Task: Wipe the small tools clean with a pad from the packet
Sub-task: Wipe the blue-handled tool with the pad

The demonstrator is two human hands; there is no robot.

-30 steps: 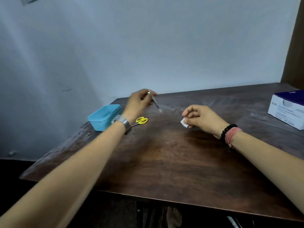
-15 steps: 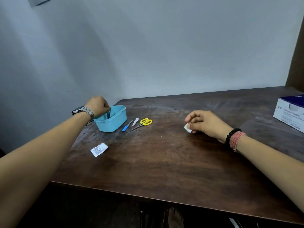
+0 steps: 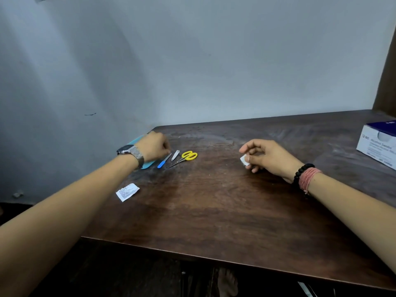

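Observation:
Three small tools lie in a row on the dark wooden table (image 3: 214, 211): a blue-handled tool (image 3: 163, 162), a silver nail clipper (image 3: 175, 154) and yellow-handled scissors (image 3: 186, 157). My left hand (image 3: 154, 149), with a metal watch on the wrist, hovers over a light blue tub (image 3: 148, 166) and hides most of it. Its curled fingertips meet the metal end of the blue-handled tool, which still lies flat. My right hand (image 3: 267, 156) rests at centre right and pinches a small white pad (image 3: 244, 160). A torn white packet (image 3: 127, 191) lies near the left edge.
A white and blue carton (image 3: 377, 144) stands at the table's right edge. The grey wall runs close behind the table. The table's front edge passes below my forearms, with dark floor beneath it.
My left hand carried a thin metal tool to the blue tub, left it there, and moved right to the blue-handled tool. My right hand stayed put with the pad.

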